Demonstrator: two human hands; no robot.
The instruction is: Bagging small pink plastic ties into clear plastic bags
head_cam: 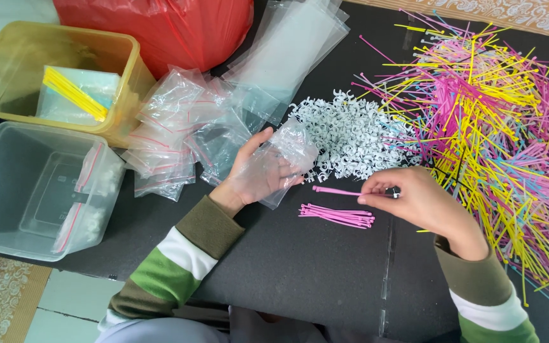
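A: Left hand (257,170) cupped palm-up under a clear zip bag (282,160), crinkled, see-through, pinned by the thumb.

B: And at three o'clock from it?

A: Right hand (422,202) pinching a single pink cable tie (337,190), thin, straight, lying level just above the black mat (300,267).

B: Below that tie?

A: Small bundle of pink ties (338,216) flat on the mat at six o'clock. White clips (344,133) heaped at twelve, mixed coloured ties (490,114) piled at two.

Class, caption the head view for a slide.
Left hand holds a clear bag; right hand pinches a pink tie.
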